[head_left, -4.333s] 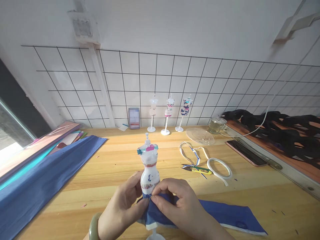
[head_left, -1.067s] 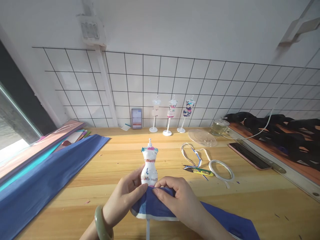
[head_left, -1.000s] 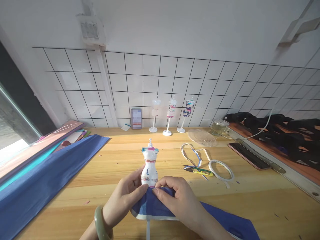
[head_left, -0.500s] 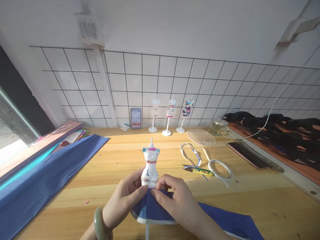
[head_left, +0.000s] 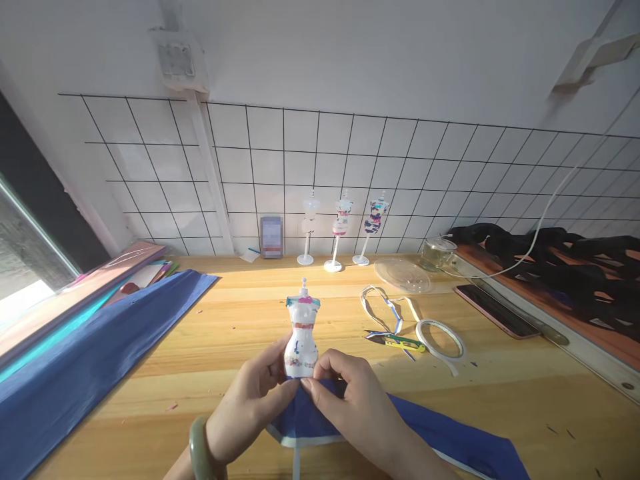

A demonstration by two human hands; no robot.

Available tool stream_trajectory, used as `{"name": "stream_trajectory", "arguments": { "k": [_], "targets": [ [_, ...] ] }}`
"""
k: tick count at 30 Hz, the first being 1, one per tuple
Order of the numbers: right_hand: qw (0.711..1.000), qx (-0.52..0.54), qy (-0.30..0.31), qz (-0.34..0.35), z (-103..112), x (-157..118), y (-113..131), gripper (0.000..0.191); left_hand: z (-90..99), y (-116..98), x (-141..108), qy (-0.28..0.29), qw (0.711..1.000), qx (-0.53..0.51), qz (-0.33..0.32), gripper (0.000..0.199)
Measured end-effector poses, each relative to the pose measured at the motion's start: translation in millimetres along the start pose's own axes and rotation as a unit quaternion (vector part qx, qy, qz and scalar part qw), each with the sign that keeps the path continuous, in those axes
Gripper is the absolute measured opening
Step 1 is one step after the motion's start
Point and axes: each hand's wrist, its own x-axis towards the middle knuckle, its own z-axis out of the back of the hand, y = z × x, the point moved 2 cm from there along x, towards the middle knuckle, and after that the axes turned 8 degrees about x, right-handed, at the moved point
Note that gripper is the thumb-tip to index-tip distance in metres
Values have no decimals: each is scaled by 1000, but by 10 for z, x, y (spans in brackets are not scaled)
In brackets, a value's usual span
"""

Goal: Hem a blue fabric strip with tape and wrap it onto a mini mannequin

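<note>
A small white dress-form mannequin (head_left: 302, 327), marked with bits of coloured tape, stands upright between my hands on a thin white stem. Blue fabric (head_left: 306, 423) with a white-taped lower edge hangs around its base. My left hand (head_left: 253, 393), with a green bangle at the wrist, grips the fabric's top edge against the mannequin's hip, thumb in front. From the other side, my right hand (head_left: 350, 393) pinches the same edge, thumb and fingers closed near the left thumb. Behind the right forearm, a long stretch of blue fabric (head_left: 460, 437) spreads over the table.
Three more mini mannequins (head_left: 343, 230) stand at the back by the wall grid. To the right lie a tape roll (head_left: 440, 338), thread snips (head_left: 400, 342), tape strips (head_left: 383, 307) and a phone (head_left: 495, 311). Folded blue cloth (head_left: 115, 340) runs along the left side.
The mannequin has shifted very slightly to the right. The fabric's lower hem has swung a little to the right, and the long blue stretch has slid slightly. Both hands keep their grip.
</note>
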Motion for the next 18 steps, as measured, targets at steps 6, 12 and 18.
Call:
{"name": "stream_trajectory", "arguments": {
  "k": [6,12,18],
  "targets": [
    [999,-29,-31,3,11,22,-5,13,24,-7,0,-19,999,23,-16,48],
    [1000,10,7,-9,38,3,26,14,56,14,-10,-40,997,67,-23,47],
    [995,78,59,-7,30,-5,47,15,49,24,-19,-46,995,80,-22,50]
  ]
}}
